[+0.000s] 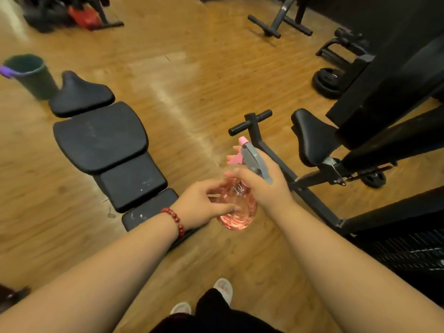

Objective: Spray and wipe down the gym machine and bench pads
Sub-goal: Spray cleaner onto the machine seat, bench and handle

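A clear pink spray bottle [237, 210] with a grey and pink trigger head is held in front of me over the floor. My right hand [262, 186] grips its neck just under the trigger head. My left hand [204, 205], with a red bead bracelet on the wrist, grips the bottle's round body from the left. To the left lies a black padded bench [103, 138] made of several pad sections, dusty with white specks. On the right a black machine seat pad [312, 138] sits on a dark frame.
A dark green bin [31, 75] with a purple cloth on its rim stands at the far left. Black weight plates [329, 82] lie on the wooden floor at the right, beside a large black machine [394, 97]. More equipment frames stand at the back.
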